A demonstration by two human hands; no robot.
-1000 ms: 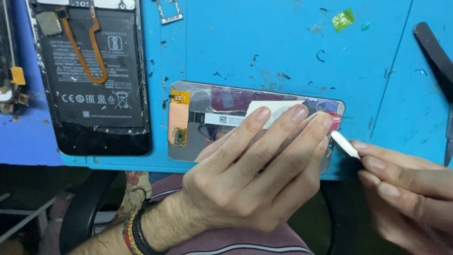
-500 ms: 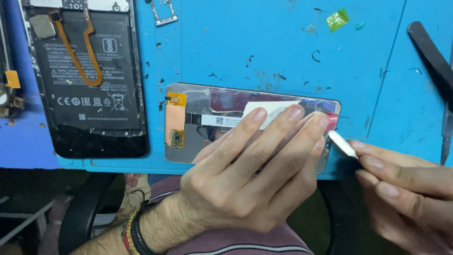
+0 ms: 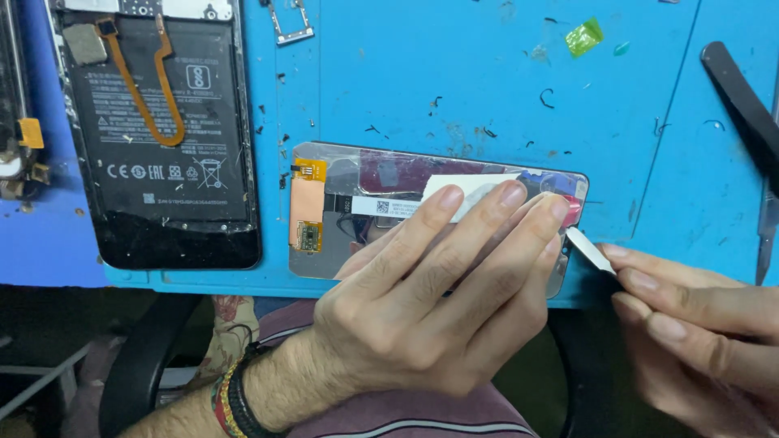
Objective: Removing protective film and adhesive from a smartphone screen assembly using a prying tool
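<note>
The left hand (image 3: pixel 422 316) comes in from about 7 o'clock, forearm low, palm down, and lies flat across the phone screen panel (image 3: pixel 357 203), which rests face down on the blue work mat (image 3: pixel 454 73) near its front edge. Its four fingers are stretched out and slightly fanned, pressing on the panel's right half, with the tips pointing toward 1 o'clock; the thumb is hidden. Several bracelets (image 3: pixel 231 397) circle the wrist.

The right hand (image 3: pixel 698 324) enters from 4 o'clock. Its fingers are pressed together, pinching one thin white pry tool (image 3: pixel 590 250), whose tip touches the panel's right edge, just beside the left fingertips.

One screen panel lies under the hand, showing one copper patch and a small orange flex connector at its left end. At 10 o'clock from it lies one opened phone body (image 3: pixel 162 138) with its black battery and an orange ribbon cable showing. One small metal tray frame (image 3: pixel 292 23) sits at 12 o'clock, one green scrap (image 3: pixel 584 36) at 1 o'clock, and one black tool (image 3: pixel 742 93) at 2 o'clock.
</note>
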